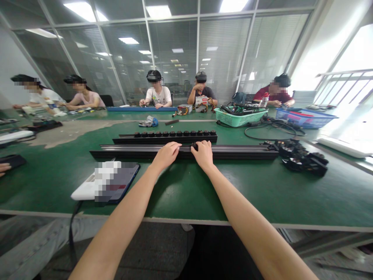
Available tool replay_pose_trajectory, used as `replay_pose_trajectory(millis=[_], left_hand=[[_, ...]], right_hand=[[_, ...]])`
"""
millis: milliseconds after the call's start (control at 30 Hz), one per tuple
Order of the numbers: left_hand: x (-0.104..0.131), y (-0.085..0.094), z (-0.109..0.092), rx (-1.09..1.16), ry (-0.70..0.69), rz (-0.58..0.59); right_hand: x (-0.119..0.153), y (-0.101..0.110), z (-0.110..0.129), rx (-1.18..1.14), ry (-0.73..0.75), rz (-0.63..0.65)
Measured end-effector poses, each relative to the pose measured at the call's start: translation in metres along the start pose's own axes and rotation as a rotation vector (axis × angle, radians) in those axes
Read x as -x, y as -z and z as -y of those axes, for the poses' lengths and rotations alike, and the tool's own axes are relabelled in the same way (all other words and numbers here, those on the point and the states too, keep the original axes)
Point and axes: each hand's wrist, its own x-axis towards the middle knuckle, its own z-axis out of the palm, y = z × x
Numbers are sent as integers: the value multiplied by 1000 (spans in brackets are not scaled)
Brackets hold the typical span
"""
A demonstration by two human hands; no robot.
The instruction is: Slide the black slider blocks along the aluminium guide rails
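Note:
A long black channel-shaped rail [134, 154] lies across the green table in front of me, with a lighter strip along its inside. My left hand [168, 154] is closed on the rail near its middle, fingertips over the far edge. Just to its right, my right hand [203, 154] pinches a small black part [194, 146] at the rail's channel; my fingers partly cover it. Behind it lies a shorter black rail [163, 139] with several small black round parts in a row. A pile of loose black parts [304, 157] sits at the long rail's right end.
A white device [84, 190] and a dark phone [128, 179] lie at the front left. Farther back are a grey-blue glove [149, 121], a green basket [233, 119] of cables and a blue basket [303, 119]. Several people sit along the far side.

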Motion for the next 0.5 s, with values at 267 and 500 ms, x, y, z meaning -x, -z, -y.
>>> replay_pose_trajectory(millis=[267,500], left_hand=[[1,4,-2,-23,17,-19],[0,7,-1,-6,21,-44]], right_hand=[[-3,-3,-6,6,45,11],[-7,-5,-6,14,30,30]])
